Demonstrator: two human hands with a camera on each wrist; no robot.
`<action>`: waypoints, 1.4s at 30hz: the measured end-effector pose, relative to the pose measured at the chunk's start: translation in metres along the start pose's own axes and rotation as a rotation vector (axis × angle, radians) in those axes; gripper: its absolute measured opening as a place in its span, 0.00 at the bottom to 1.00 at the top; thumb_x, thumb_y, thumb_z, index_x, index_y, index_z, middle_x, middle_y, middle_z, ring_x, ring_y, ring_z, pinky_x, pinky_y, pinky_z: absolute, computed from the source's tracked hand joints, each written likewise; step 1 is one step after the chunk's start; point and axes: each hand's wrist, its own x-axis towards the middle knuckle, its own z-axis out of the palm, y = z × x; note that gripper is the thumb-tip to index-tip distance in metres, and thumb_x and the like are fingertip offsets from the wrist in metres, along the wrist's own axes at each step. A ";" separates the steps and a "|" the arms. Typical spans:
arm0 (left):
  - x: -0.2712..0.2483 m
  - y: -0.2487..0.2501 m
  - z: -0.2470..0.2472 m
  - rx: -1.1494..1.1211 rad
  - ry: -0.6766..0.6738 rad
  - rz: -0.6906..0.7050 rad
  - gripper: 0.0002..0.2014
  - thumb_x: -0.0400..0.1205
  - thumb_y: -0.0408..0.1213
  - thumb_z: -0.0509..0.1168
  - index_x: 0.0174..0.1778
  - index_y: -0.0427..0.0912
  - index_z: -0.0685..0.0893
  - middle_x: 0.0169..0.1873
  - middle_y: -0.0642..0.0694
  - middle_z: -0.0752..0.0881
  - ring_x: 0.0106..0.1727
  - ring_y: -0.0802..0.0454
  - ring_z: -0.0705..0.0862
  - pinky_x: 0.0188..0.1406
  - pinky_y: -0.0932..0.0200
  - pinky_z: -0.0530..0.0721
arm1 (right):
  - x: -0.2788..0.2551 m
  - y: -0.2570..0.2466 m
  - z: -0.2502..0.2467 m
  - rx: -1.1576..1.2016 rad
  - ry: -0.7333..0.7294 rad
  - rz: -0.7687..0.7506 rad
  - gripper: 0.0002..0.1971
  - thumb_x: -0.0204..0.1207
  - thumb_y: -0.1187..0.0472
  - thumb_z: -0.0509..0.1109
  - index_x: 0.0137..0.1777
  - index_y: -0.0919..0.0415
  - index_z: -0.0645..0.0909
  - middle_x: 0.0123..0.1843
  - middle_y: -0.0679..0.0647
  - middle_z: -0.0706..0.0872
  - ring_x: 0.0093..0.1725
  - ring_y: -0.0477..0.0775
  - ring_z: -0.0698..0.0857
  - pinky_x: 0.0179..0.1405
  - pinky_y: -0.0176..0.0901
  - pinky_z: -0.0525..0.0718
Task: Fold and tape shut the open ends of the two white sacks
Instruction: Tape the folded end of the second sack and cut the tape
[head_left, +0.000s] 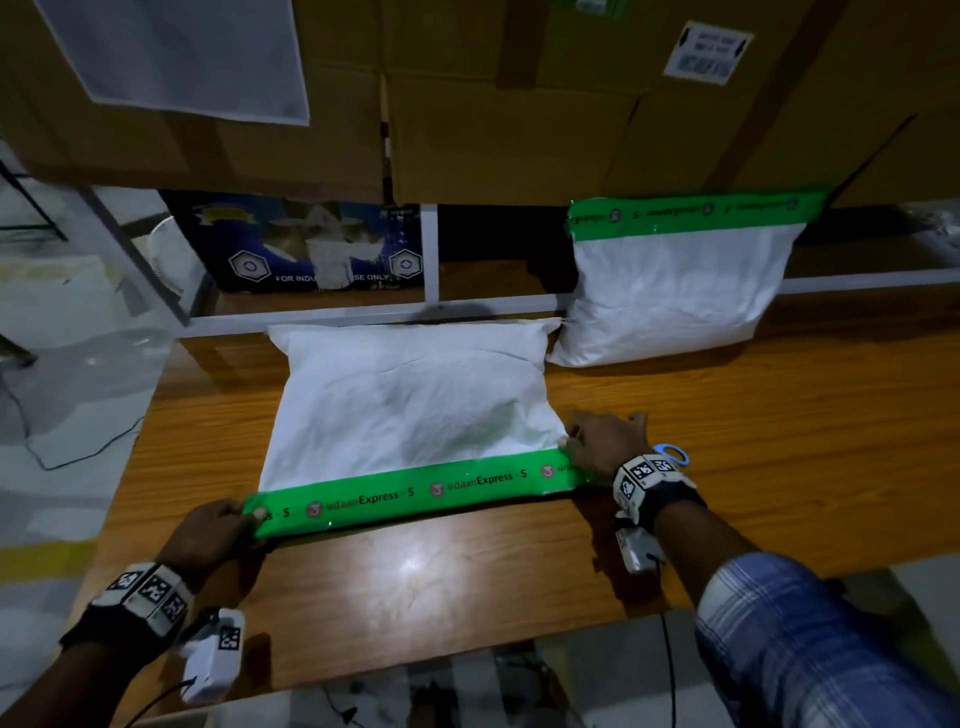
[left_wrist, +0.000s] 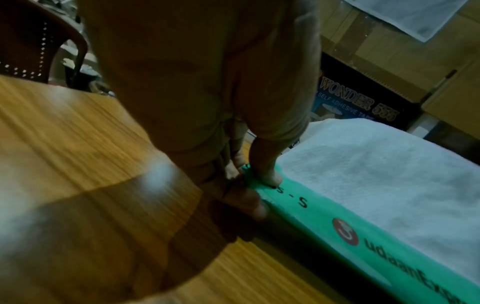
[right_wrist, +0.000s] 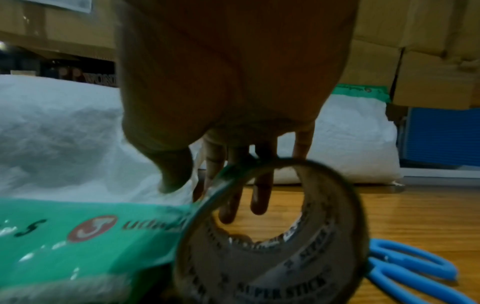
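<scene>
Now I see the wooden bench (head_left: 779, 415) carrying the nearer white woven sack (head_left: 410, 395), a green printed tape strip (head_left: 415, 493) across its near end. My left hand (head_left: 213, 535) pinches the strip's left end. My right hand (head_left: 608, 441), fingers spread, presses the right end. Only the right wrist view shows the brown cardboard tape roll (right_wrist: 272, 246) under it and the blue-handled scissors (right_wrist: 415, 265), mostly hidden in the head view.

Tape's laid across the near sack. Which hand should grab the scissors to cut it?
Probably the right hand: the blue scissors lie just beside it, next to the tape roll. The left hand pins the tape's far end.
</scene>
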 end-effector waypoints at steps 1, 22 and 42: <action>0.001 -0.002 -0.002 -0.008 -0.002 0.001 0.07 0.81 0.30 0.70 0.44 0.28 0.87 0.33 0.30 0.90 0.39 0.32 0.88 0.44 0.43 0.89 | -0.003 0.005 -0.002 0.020 -0.038 0.016 0.14 0.79 0.38 0.66 0.57 0.44 0.80 0.58 0.51 0.88 0.66 0.60 0.82 0.73 0.67 0.59; 0.011 -0.002 -0.012 0.294 0.035 0.156 0.12 0.79 0.39 0.74 0.53 0.36 0.85 0.45 0.33 0.90 0.41 0.35 0.88 0.44 0.36 0.87 | -0.005 0.056 0.002 -0.054 -0.114 -0.131 0.48 0.70 0.46 0.82 0.85 0.45 0.59 0.81 0.55 0.69 0.77 0.65 0.71 0.72 0.62 0.75; -0.040 0.275 0.319 1.172 -0.569 1.036 0.45 0.77 0.44 0.72 0.85 0.46 0.53 0.80 0.37 0.66 0.83 0.42 0.61 0.80 0.34 0.52 | -0.027 0.136 0.051 0.075 0.149 0.158 0.16 0.80 0.61 0.71 0.68 0.50 0.81 0.66 0.52 0.84 0.64 0.61 0.80 0.59 0.55 0.78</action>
